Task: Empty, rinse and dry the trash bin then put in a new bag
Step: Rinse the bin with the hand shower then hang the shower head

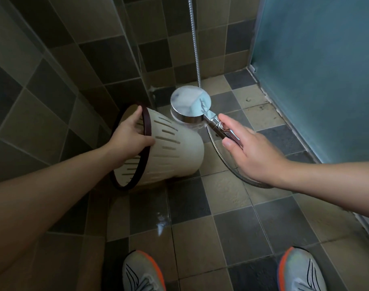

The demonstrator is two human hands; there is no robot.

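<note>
One cream trash bin (175, 148) with one dark rim ring (146, 122). One chrome shower head (189, 105) on one metal hose (195, 45). Two hands: left hand (129, 137) and right hand (250, 148). Two sneakers, left sneaker (143, 271) and right sneaker (301, 269).

Cream bin (175, 148) looks like matt plastic, its slotted wall smooth, with a dark brown band of rim (146, 122). The shower head (191, 106) gleams in mirror-bright chrome, reflecting the room, and its hose (195, 45) is ribbed shiny metal. Floor tiles (238, 234) look rough and stony, partly wet. The panel (322, 66) is frosted teal glass.
</note>
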